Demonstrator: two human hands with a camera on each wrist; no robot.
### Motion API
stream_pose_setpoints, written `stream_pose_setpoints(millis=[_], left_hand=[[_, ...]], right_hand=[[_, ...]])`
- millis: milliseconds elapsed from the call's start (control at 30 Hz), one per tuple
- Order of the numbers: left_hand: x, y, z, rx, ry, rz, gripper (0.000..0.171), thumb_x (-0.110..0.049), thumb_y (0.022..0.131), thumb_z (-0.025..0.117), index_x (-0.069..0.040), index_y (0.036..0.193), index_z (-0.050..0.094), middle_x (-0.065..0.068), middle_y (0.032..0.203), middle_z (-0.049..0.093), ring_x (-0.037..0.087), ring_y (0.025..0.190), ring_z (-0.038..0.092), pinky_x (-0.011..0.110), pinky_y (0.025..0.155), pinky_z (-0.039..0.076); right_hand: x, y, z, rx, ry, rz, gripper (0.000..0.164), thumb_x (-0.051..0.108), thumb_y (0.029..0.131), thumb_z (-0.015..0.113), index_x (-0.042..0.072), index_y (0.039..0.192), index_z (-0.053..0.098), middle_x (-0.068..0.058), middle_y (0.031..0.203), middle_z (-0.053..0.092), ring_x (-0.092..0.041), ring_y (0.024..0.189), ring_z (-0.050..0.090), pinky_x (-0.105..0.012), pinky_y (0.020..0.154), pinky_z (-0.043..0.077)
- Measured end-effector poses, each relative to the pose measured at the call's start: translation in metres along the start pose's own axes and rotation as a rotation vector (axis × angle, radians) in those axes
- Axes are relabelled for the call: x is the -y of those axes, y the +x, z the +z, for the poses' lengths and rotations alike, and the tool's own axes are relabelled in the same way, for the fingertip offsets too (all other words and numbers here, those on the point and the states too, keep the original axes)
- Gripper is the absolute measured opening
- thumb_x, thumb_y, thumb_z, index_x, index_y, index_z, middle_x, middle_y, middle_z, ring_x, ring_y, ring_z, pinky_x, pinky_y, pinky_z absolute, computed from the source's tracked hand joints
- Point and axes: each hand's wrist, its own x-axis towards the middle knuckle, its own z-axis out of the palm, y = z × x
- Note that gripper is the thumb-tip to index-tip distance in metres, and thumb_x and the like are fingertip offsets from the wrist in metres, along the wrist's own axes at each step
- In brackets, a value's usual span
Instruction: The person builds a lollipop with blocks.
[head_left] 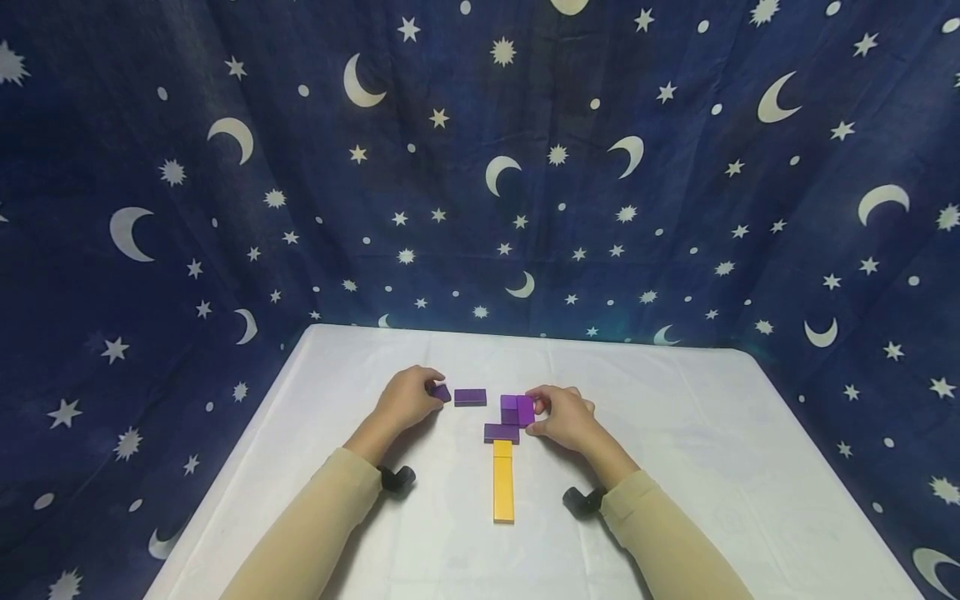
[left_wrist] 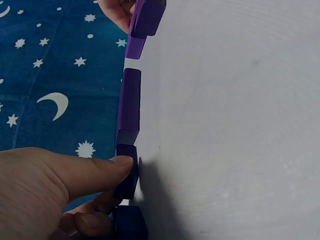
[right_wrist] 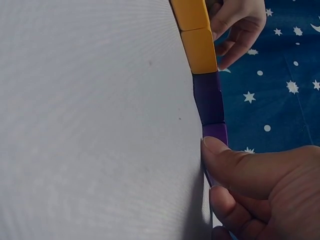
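Observation:
My left hand (head_left: 406, 400) pinches a small dark purple block (head_left: 441, 392) between thumb and fingers, just left of a flat purple block (head_left: 470, 397). In the left wrist view, another dark block (left_wrist: 131, 223) shows below that thumb. To the right, my right hand (head_left: 564, 417) grips a bright purple block (head_left: 527, 411) that sits against a second purple block (head_left: 509, 408). Directly in front of this pair lies a purple crosspiece block (head_left: 501, 433). A column of yellow blocks (head_left: 503, 492) runs from it toward me.
A white-covered table (head_left: 675, 433) carries all the blocks. Behind and beside it hangs a dark blue cloth (head_left: 465, 208) with moons and stars. Black wrist cameras (head_left: 397, 480) stick out inward from both beige sleeves (head_left: 315, 517).

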Motion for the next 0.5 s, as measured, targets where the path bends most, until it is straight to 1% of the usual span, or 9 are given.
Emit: stream_pose_setpoints(millis=[167, 300, 367, 500], left_hand=[[-0.0005, 0.0019, -0.0008, 0.011, 0.000, -0.011, 0.037, -0.015, 0.086, 0.089, -0.014, 0.121, 0.081, 0.006, 0.109, 0.075, 0.026, 0.106, 0.070, 0.051, 0.105, 0.054], [0.0001, 0.0027, -0.0027, 0.019, -0.026, -0.007, 0.034, -0.011, 0.085, 0.088, -0.013, 0.117, 0.081, 0.005, 0.107, 0.076, 0.024, 0.103, 0.069, 0.050, 0.103, 0.055], [0.0004, 0.0027, -0.0041, 0.022, -0.048, -0.008, 0.034, -0.009, 0.084, 0.087, -0.013, 0.117, 0.081, 0.005, 0.107, 0.075, 0.023, 0.100, 0.069, 0.048, 0.099, 0.056], [0.0013, 0.0022, -0.0061, 0.031, -0.092, -0.011, 0.035, -0.006, 0.082, 0.085, -0.012, 0.116, 0.080, 0.006, 0.106, 0.074, 0.022, 0.094, 0.066, 0.041, 0.087, 0.057]], right_hand=[[0.0007, -0.0006, 0.0000, -0.001, 0.003, 0.005, 0.064, 0.021, 0.076, 0.098, 0.019, 0.135, 0.073, 0.004, 0.093, 0.064, -0.027, 0.113, 0.053, -0.060, 0.107, 0.029], [0.0012, -0.0013, -0.0005, -0.001, 0.006, 0.007, 0.064, 0.021, 0.076, 0.098, 0.019, 0.135, 0.073, 0.004, 0.094, 0.065, -0.027, 0.114, 0.053, -0.060, 0.108, 0.029], [0.0013, -0.0016, -0.0008, -0.002, 0.007, 0.005, 0.064, 0.021, 0.076, 0.098, 0.019, 0.135, 0.073, 0.004, 0.094, 0.065, -0.028, 0.114, 0.053, -0.060, 0.108, 0.029], [0.0013, -0.0020, -0.0015, -0.002, 0.010, 0.003, 0.064, 0.021, 0.076, 0.099, 0.019, 0.134, 0.074, 0.004, 0.094, 0.065, -0.027, 0.114, 0.054, -0.060, 0.108, 0.029]])
